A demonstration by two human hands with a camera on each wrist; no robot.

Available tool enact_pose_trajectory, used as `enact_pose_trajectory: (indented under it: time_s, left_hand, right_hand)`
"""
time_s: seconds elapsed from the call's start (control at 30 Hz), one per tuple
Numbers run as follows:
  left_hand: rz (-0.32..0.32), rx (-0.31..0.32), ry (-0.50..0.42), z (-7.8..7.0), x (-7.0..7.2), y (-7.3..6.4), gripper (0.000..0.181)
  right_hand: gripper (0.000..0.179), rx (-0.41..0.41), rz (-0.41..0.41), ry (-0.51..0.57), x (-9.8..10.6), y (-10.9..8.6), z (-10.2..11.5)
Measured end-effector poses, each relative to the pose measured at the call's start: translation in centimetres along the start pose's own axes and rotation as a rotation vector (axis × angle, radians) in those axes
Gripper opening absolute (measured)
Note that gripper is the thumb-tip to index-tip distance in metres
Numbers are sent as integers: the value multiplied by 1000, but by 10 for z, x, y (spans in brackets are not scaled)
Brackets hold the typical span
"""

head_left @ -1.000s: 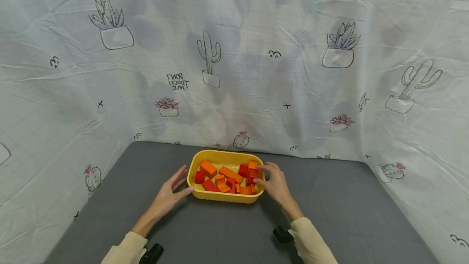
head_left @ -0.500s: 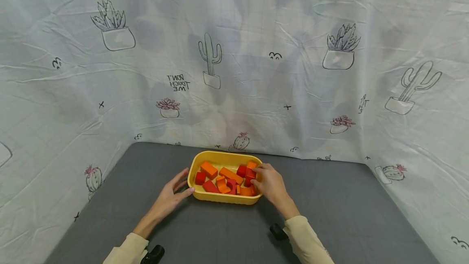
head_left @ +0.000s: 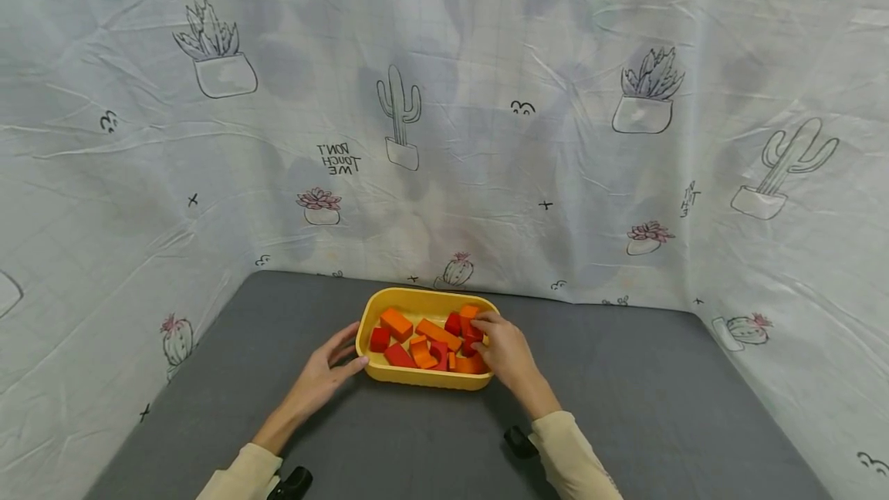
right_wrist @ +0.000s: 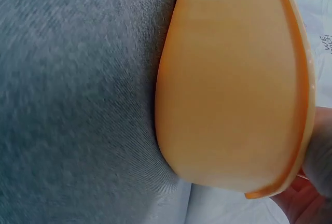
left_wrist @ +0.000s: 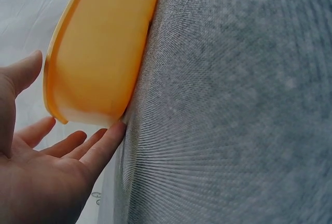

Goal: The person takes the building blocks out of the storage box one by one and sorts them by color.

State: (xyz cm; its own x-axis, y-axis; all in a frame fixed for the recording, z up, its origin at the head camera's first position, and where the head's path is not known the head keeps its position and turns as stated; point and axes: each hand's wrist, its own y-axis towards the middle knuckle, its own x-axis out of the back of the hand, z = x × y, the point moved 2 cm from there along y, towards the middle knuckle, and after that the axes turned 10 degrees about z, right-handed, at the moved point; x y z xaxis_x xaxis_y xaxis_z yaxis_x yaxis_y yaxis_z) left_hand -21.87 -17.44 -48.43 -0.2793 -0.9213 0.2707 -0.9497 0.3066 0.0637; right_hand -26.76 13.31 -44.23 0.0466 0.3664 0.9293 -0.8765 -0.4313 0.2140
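Observation:
A yellow bin [head_left: 427, 378] holds several red and orange toy blocks. My left hand [head_left: 321, 376] is at the bin's left end, thumb near the front corner and fingers spread along the end wall. In the left wrist view, the fingers of that hand [left_wrist: 57, 167] are extended beside the bin's rounded end. My right hand [head_left: 508, 349] reaches over the right rim, thumb and fingers curled round a red block [head_left: 469, 328]. Beyond it lies an orange block [head_left: 469, 311], with another red block [head_left: 453, 323] on its left. In the right wrist view, the bin wall hides most of my right hand [right_wrist: 306, 198].
The bin stands on a grey cloth-covered table [head_left: 424, 446], towards its back edge. A pale curtain [head_left: 472, 137] printed with cacti hangs behind and along both sides. Dark wrist devices show at the left cuff [head_left: 292, 483] and right cuff [head_left: 521, 442].
My right hand has moved left, further over the bin's right end. The red and orange blocks at its fingers have shifted left too. My left hand stays nearly still.

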Motion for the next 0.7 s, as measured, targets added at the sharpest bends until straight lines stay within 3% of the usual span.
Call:
enact_pose_trajectory:
  time_s: [0.3, 0.7]
  left_hand:
    - [-8, -11, 6, 1, 0, 0, 64]
    - [-11, 35, -50, 0, 0, 0, 67]
  right_hand:
    - [34, -9, -3, 70, 0, 1, -2]
    - [29, 46, 27, 158, 7, -1, -5]
